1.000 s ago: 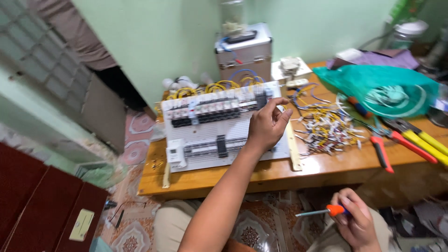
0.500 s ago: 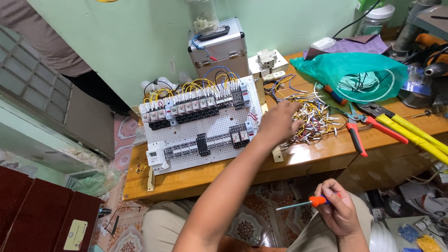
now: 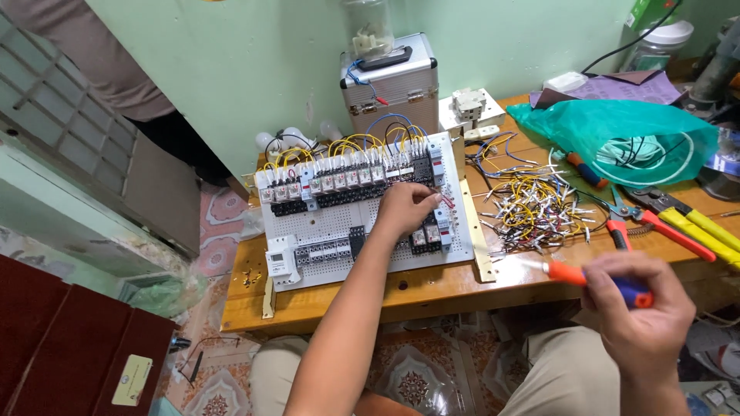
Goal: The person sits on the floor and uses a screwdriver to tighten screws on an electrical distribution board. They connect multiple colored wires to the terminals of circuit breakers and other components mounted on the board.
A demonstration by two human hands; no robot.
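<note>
A white perforated panel (image 3: 339, 227) carrying rows of relays, breakers and yellow and blue wiring lies tilted on the wooden table (image 3: 432, 289). My left hand (image 3: 406, 208) rests on the panel's right half, fingers curled at a wire near the relays there. My right hand (image 3: 640, 312) is raised in front of the table's near edge and grips a screwdriver (image 3: 593, 279) with an orange and blue handle, its blurred shaft pointing left towards the panel.
A pile of short yellow and white wire pieces (image 3: 536, 208) lies right of the panel. Red and yellow-handled pliers (image 3: 678, 227), a green plastic bag (image 3: 617, 139), a metal case (image 3: 391, 88) and light bulbs (image 3: 281, 141) are around. A person stands at the upper left (image 3: 116, 73).
My left hand has moved left from the panel's right edge onto the relays. My right hand has risen with the screwdriver towards the table. The camera view has shifted closer.
</note>
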